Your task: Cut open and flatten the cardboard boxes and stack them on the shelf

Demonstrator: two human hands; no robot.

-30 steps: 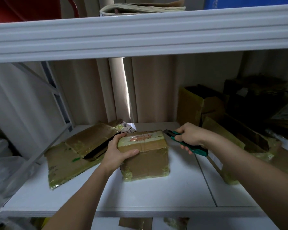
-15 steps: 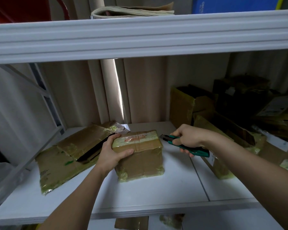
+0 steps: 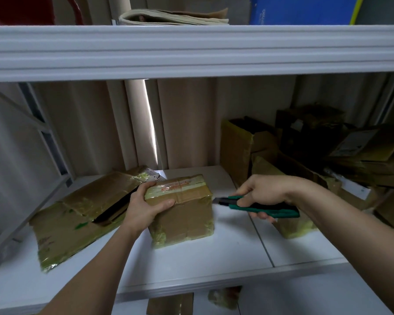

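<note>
A small taped cardboard box stands upright on the white shelf. My left hand grips its top left corner, thumb across the front face. My right hand holds a green utility knife, and the blade tip sits at the box's upper right edge. To the left lies a flattened cardboard box with yellowish tape, partly under my left hand.
Several cardboard boxes crowd the shelf's right side, some open and dark inside. The shelf board above carries folded papers and a blue box. A white upright frame bounds the left side. More cardboard shows below the shelf front.
My right hand has brought the knife down and left, until its tip reaches the box's right edge. The left hand keeps its grip on the box.
</note>
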